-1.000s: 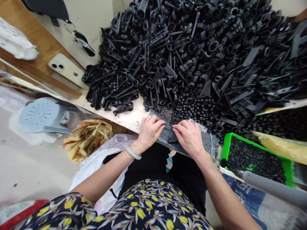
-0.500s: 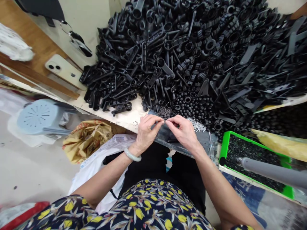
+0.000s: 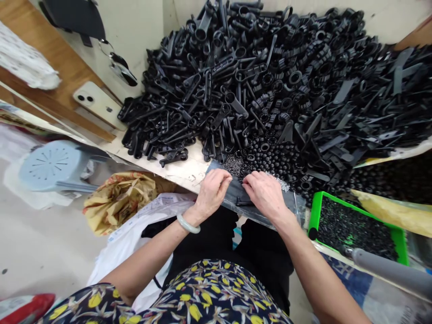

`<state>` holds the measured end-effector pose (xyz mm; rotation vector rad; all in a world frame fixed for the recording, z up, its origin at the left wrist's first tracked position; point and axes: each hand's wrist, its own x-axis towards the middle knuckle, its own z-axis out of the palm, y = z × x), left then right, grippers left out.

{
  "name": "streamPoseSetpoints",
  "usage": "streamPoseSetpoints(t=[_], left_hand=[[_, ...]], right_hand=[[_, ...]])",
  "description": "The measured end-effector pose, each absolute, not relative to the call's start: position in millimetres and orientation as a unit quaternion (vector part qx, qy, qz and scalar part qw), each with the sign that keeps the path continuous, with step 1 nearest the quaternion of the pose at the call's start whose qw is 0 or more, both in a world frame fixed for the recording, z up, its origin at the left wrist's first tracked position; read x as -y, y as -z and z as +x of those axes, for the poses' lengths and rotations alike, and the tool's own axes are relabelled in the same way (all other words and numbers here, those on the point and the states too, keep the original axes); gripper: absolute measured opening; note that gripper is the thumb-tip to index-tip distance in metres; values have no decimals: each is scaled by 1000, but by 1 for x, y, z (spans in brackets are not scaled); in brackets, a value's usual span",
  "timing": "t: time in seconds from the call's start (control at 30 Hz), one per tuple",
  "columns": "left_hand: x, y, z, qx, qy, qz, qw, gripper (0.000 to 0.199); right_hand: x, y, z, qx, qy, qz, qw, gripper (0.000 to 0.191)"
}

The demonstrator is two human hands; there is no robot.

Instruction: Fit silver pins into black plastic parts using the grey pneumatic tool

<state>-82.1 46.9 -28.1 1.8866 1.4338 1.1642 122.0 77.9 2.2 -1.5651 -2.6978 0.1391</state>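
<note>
My left hand (image 3: pixel 212 192) is closed in a pinch above the dark mat (image 3: pixel 232 191); whatever its fingertips hold is too small to make out. To its right, my right hand (image 3: pixel 266 194) has its fingers curled down at the edge of the black beads (image 3: pixel 270 157). What those fingers touch is hidden under the hand. Small silver pins (image 3: pixel 282 185) show just past its knuckles. Between the hands lies a heap of tiny dark metal parts (image 3: pixel 233 165). A short black piece (image 3: pixel 243 202) rests on the mat near my right hand.
A large heap of black plastic parts (image 3: pixel 219 90) covers the bench. On the right sits a green tray (image 3: pixel 315 216) of black bits, beside a grey cylindrical bar (image 3: pixel 384 265). At left are a white phone (image 3: pixel 97 105), hanging keys (image 3: pixel 123 72) and a blue stool (image 3: pixel 47 164).
My hands, which met at the fingertips, have moved apart. The right has turned palm down beside the beads and pins. The camera view has shifted slightly.
</note>
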Motion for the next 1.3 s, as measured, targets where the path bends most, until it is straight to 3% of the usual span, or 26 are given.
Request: streamPoseSetpoints(t=[0.1,0.2,0.33,0.43,0.7,0.97,1.13,1.3], left_hand=[[-44,23,-78,-548,-429,652,300,20],[-36,18,-75,-563,-430,564,424,21],[-28,12,-68,-521,-450,422,590,28],[-27,7,-60,-492,-456,343,657,30],[-21,-3,-37,-470,-478,309,675,32],[-9,-1,-28,-451,-486,287,691,30],[-7,-8,-37,-454,-450,367,676,35],[-7,-18,-48,-418,-383,424,706,36]], right_hand=[[-78,-3,123,875,-27,-483,1,17],[-81,-4,126,882,-29,-469,20,19],[-79,-7,132,846,-141,-487,166,12],[-67,-11,134,800,-241,-471,285,7],[-34,-12,137,749,-279,-469,376,11],[-25,-7,137,649,-419,-462,436,12],[-18,-7,144,561,-544,-460,422,10],[-15,-20,154,575,-566,-451,382,15]])
